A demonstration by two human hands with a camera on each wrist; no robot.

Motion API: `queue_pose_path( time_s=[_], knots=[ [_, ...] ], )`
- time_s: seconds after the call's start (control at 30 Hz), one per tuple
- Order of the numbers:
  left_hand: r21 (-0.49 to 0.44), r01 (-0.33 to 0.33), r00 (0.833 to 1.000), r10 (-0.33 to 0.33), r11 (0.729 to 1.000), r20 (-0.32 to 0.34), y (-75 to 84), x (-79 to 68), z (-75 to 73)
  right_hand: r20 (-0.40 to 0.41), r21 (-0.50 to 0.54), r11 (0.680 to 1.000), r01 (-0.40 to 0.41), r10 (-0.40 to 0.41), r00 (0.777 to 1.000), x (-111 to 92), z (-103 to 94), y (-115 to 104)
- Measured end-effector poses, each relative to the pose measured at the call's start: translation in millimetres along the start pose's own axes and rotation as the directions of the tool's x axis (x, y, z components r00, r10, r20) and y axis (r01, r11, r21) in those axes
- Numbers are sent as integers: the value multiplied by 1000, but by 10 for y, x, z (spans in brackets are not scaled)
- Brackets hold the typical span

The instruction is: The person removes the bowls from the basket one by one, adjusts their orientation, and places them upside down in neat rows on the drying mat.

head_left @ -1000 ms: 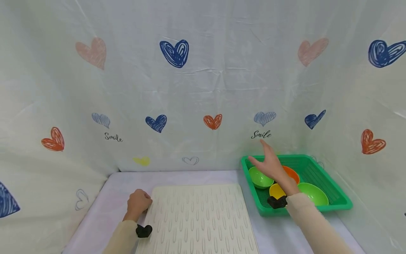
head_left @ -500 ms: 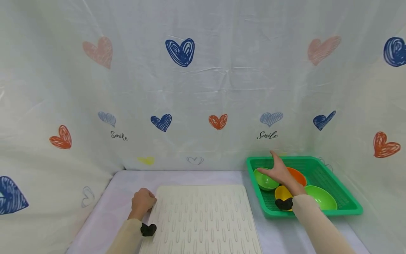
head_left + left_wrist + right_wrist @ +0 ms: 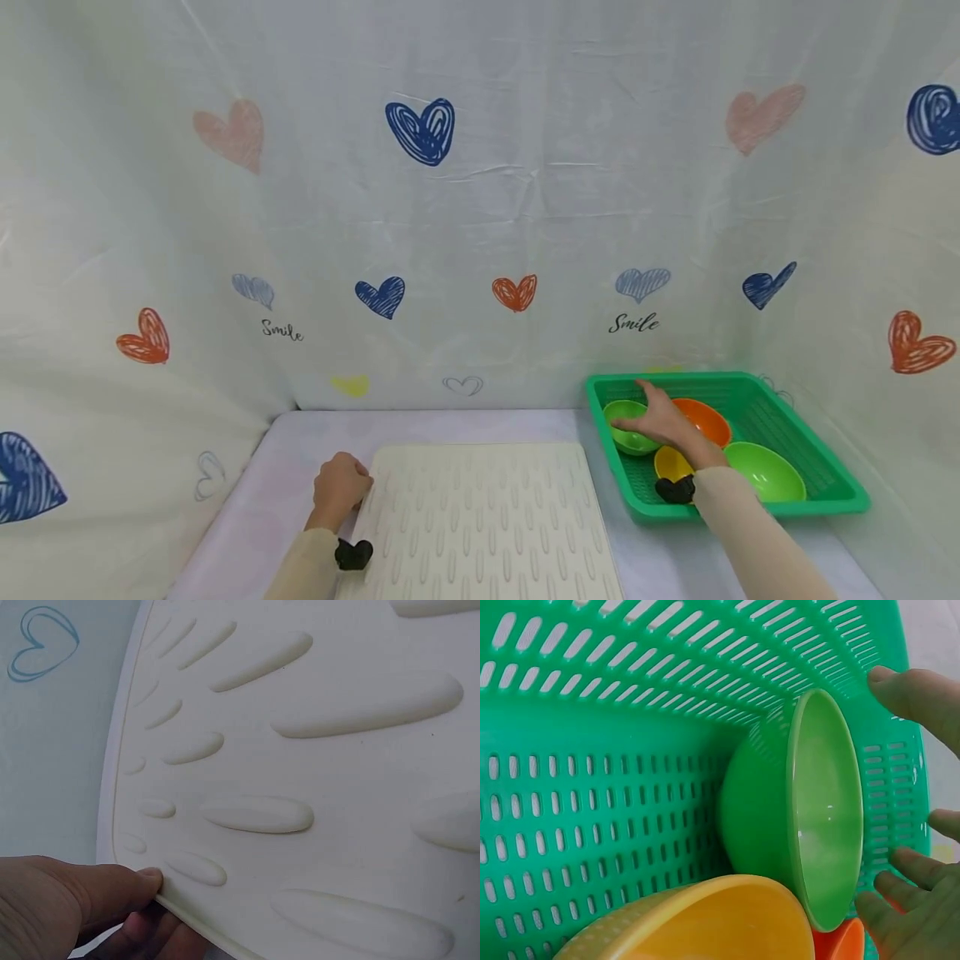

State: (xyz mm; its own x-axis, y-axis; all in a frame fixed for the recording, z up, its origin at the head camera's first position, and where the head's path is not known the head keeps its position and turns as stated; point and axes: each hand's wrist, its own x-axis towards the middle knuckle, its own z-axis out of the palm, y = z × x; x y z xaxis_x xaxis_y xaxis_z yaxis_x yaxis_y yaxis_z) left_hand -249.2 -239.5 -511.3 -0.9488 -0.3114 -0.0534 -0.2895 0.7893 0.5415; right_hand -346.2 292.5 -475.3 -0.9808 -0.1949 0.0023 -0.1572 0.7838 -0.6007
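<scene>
My left hand (image 3: 340, 487) holds the left edge of a white mat (image 3: 480, 517) with raised oval ridges. In the left wrist view its thumb (image 3: 142, 883) lies on top of the mat's edge and the other fingers curl beneath. My right hand (image 3: 663, 423) is over a green basket (image 3: 761, 425), thumb and fingers spread above a small light-green bowl (image 3: 829, 825). The right wrist view has these fingers apart from the bowl's rim, holding nothing. A yellow bowl (image 3: 727, 922) and an orange bowl (image 3: 708, 421) sit close by, the latter partly hidden by the hand.
A larger light-green bowl (image 3: 765, 471) lies tilted at the basket's front right. The basket stands on a white-covered table (image 3: 420, 423), right of the mat. A white curtain (image 3: 465, 208) with printed hearts hangs behind and at both sides.
My right hand has come down into the basket, nearer the small light-green bowl. The left hand stays at the mat's edge. The head view has shifted slightly.
</scene>
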Motion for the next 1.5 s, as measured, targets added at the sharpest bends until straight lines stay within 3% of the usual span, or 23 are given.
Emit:
queue_pose_path(
  time_s=[0.33, 0.6, 0.9, 1.1, 1.3, 1.5],
  knots=[
    [-3, -20, 1000, 20, 1000, -16, -20, 2, 7, 70, -95, 995, -38, 45, 997, -65, 24, 0],
    [-9, -25, 999, 25, 1000, -38, -14, -2, 12, 119, -191, 981, -15, 38, 992, -12, 44, -42],
    [-13, -16, 999, 15, 1000, -37, -43, 6, 6, 162, -262, 964, -40, 85, 983, 17, 59, -73],
    [-14, -12, 1000, 12, 1000, -25, -70, -7, 12, 143, -242, 969, -44, 80, 986, -7, 43, -98],
    [-25, -22, 999, 22, 999, -32, -135, -9, 49, 142, -191, 980, -48, 76, 987, -69, -131, -94],
    [-32, -22, 999, 21, 999, -26, -101, 4, 22, 100, -178, 983, -47, 65, 993, -146, -271, -91]
  ],
)
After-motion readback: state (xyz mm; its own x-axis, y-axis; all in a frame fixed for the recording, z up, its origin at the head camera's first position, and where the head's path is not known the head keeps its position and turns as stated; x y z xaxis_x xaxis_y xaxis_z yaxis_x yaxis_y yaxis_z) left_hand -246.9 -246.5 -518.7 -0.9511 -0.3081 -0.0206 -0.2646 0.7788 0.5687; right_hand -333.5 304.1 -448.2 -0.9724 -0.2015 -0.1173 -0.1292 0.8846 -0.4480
